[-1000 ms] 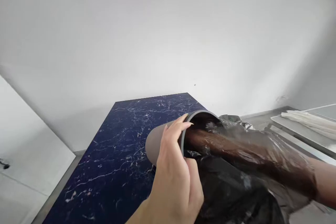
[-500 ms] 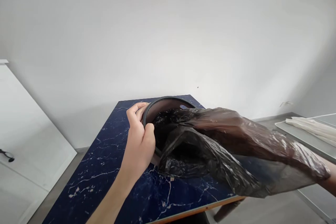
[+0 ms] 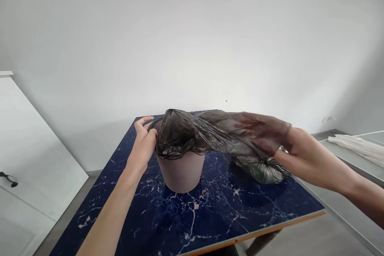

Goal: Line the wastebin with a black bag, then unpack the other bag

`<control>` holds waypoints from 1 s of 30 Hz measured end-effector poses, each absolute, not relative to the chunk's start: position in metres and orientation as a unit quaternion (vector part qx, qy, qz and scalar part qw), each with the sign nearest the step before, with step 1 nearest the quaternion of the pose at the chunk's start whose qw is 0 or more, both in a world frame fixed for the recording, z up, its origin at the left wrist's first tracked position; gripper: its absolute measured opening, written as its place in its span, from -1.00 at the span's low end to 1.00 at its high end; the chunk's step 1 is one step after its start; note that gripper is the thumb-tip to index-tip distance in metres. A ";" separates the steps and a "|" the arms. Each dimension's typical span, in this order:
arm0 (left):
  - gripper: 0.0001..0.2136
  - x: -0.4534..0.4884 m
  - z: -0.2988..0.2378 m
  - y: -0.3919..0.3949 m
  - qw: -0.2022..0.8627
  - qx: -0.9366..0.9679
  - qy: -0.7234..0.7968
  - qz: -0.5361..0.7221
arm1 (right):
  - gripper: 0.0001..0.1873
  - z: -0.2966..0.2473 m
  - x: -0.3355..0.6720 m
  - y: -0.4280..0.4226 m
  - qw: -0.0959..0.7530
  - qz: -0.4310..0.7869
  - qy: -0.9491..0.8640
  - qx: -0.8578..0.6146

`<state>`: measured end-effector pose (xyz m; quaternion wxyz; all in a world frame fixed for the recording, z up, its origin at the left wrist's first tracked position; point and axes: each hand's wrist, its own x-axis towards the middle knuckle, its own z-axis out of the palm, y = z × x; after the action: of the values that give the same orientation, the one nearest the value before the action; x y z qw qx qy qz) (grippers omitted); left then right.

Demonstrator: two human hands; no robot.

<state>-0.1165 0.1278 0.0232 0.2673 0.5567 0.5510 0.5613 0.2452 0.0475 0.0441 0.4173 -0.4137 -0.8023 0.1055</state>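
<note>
A grey-brown trash bin stands upright on the blue table. My left hand is closed around the left side of its rim, thumb toward the inside. A thin black garbage bag covers much of the bin's opening, hangs over the near rim and stretches to the right. My right hand holds the bag's right end; its fingers show dimly through the film, and their exact grip is partly hidden. Below and left of that hand, a knotted dark green-black bag lies on the table.
The blue marble-patterned table has a wooden front edge. A white cabinet with a black handle stands at the left. White cloth lies on a grey surface at the right. The white wall rises behind the table.
The bin has gone from tilted to upright. My right hand has drawn back from deep inside the bag, and the bag has lifted over the rim. The knotted bag has come into sight.
</note>
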 end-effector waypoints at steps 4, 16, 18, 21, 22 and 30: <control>-0.49 -0.122 0.028 0.134 0.317 0.556 0.562 0.523 | -0.48 0.066 0.214 0.061 0.490 0.211 -0.747 -0.396; -0.57 -0.089 0.109 0.087 0.012 0.859 0.355 0.369 | -0.74 0.112 0.163 0.112 0.531 0.456 -0.646 -0.305; -0.72 -0.087 0.111 0.090 -0.008 0.859 0.364 0.360 | -0.69 0.114 0.160 0.123 0.534 0.464 -0.650 -0.279; -0.78 -0.091 0.105 0.102 0.009 0.817 0.390 0.425 | -0.61 0.106 0.158 0.137 0.541 0.401 -0.682 -0.286; -0.77 -0.095 0.102 0.106 0.027 0.794 0.405 0.453 | -0.57 0.101 0.159 0.141 0.535 0.356 -0.705 -0.299; -0.74 -0.128 0.084 0.143 0.165 0.611 0.545 0.550 | -0.59 0.062 0.175 0.139 0.411 0.161 -0.849 -0.291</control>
<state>-0.1277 0.1432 0.0842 0.1651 0.6110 0.5447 0.5502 0.1752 0.1394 0.0618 0.4114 -0.2912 -0.8486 0.1607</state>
